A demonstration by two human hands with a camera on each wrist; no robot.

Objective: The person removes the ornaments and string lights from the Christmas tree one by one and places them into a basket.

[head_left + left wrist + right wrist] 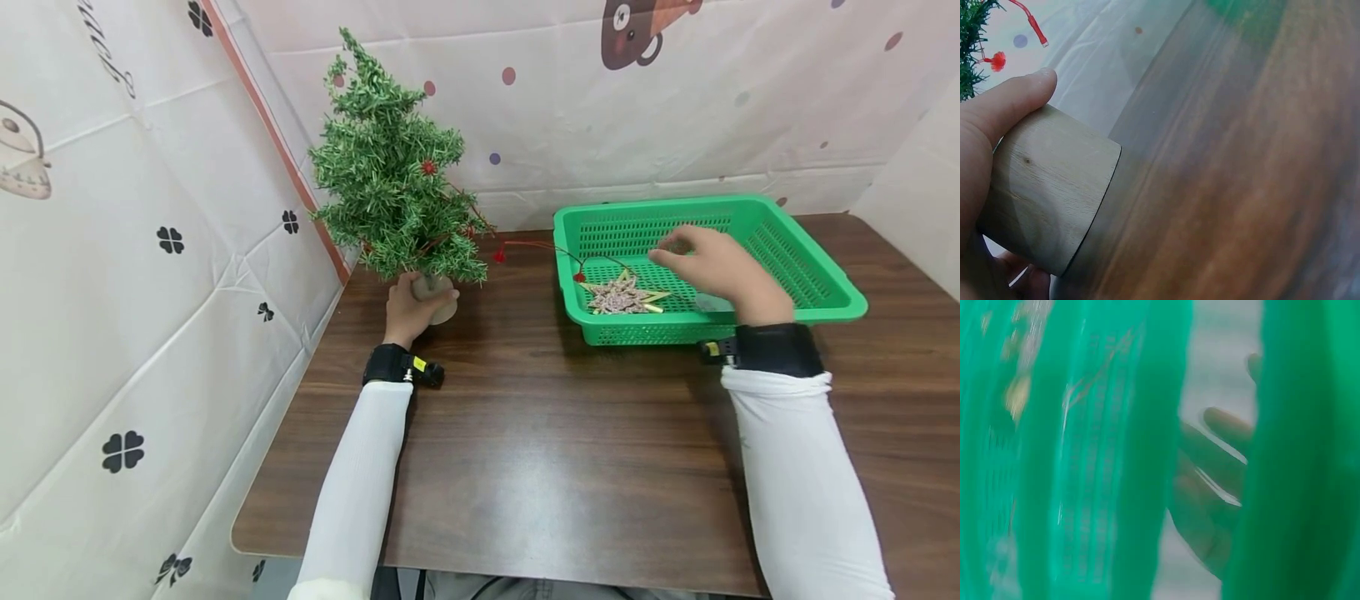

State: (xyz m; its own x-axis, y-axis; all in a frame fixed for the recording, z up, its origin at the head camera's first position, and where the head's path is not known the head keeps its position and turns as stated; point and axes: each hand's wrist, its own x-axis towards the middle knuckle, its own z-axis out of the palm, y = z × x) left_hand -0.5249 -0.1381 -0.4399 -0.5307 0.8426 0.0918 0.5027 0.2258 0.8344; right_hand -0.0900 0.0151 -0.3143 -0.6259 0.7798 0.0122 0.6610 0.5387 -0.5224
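A small green artificial Christmas tree point(390, 167) stands at the back left of the table. My left hand point(415, 308) grips its round wooden base point(1054, 187), thumb along one side and fingers around the other. A thin red string with small red ornaments point(499, 255) runs from the tree into a green plastic basket point(637, 333). My right hand point(712, 268) hovers over the basket, fingers loosely bent and nothing visible in them. In the right wrist view the fingers point(1210, 487) show partly behind the blurred green basket wall. Below and left of that hand lies a glittery star point(621, 296).
The dark wooden table point(525, 467) has its front edge close to the person. A patterned white sheet point(495, 108) hangs behind and at the left. Clear plastic point(712, 303) lies in the basket under the right hand.
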